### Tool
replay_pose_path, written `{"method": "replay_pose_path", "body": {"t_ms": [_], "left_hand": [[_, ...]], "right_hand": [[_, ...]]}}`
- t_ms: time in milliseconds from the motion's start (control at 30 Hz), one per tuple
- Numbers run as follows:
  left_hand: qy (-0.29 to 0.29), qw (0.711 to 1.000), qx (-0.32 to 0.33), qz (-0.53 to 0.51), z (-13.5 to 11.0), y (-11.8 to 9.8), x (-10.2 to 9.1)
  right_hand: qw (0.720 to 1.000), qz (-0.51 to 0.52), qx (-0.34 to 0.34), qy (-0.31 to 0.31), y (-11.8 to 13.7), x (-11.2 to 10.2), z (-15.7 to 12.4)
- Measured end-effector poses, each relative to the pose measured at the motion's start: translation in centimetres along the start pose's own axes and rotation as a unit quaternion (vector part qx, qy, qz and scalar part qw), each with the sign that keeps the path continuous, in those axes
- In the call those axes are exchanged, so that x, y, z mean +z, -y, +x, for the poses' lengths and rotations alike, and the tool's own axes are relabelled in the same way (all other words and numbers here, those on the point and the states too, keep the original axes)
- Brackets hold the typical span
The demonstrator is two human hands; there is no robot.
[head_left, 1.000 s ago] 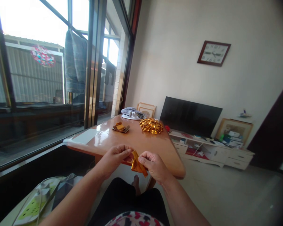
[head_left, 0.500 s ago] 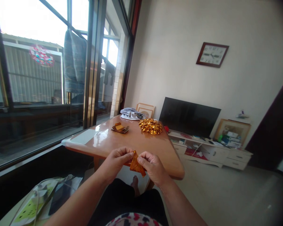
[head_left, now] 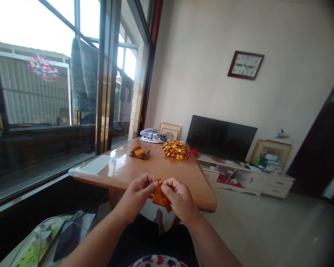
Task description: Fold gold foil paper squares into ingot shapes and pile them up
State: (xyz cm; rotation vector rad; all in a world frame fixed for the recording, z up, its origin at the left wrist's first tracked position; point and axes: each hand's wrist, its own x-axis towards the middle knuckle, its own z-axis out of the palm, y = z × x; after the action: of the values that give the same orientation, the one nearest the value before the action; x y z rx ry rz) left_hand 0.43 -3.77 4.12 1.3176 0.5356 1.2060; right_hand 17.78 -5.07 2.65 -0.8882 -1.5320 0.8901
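A partly folded piece of gold foil paper (head_left: 161, 200) hangs between my hands, just over the near edge of the wooden table (head_left: 189, 181). With thumb and fingers my left hand (head_left: 140, 190) pinches its upper left corner. My right hand (head_left: 178, 194) pinches the right side near the top, close to the left thumb. Farther back on the tabletop lies a heap of shiny folded gold foil pieces (head_left: 176, 150). Left of that heap rests a stack of flat gold-brown paper sheets (head_left: 139, 152).
Folded cloth (head_left: 153, 135) lies at the table's far end. A white sheet (head_left: 97, 164) covers part of the left side. Beyond stand a TV (head_left: 221, 137) and a low white cabinet (head_left: 256, 183). At lower left, a surface holds a yellow-green packet (head_left: 30, 250) and cables.
Both hands keep their pinch on the gold foil paper, with the fingertips slightly closer together at its top. The view has turned slightly to the right.
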Motion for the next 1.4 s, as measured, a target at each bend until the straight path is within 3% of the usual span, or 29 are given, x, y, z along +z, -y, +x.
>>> {"method": "replay_pose_path", "body": {"t_ms": [100, 300, 867, 1400], "left_hand": [[-0.015, 0.999, 0.03, -0.019, 0.08, 0.35, 0.31], [-0.031, 0.994, 0.078, 0.077, 0.4, 0.9, 0.25], [-0.063, 0.997, -0.002, 0.033, 0.11, 0.38, 0.91], [-0.046, 0.998, -0.011, 0.043, 0.19, 0.53, 0.9]], "right_hand": [[1.0, 0.008, 0.002, -0.008, -0.13, 0.08, 0.03], [1.0, 0.012, -0.004, -0.023, -0.62, 0.18, 0.08], [0.995, -0.071, -0.037, -0.052, -0.38, 0.18, -0.05], [0.995, -0.084, -0.03, -0.052, 0.09, 0.21, -0.3]]}}
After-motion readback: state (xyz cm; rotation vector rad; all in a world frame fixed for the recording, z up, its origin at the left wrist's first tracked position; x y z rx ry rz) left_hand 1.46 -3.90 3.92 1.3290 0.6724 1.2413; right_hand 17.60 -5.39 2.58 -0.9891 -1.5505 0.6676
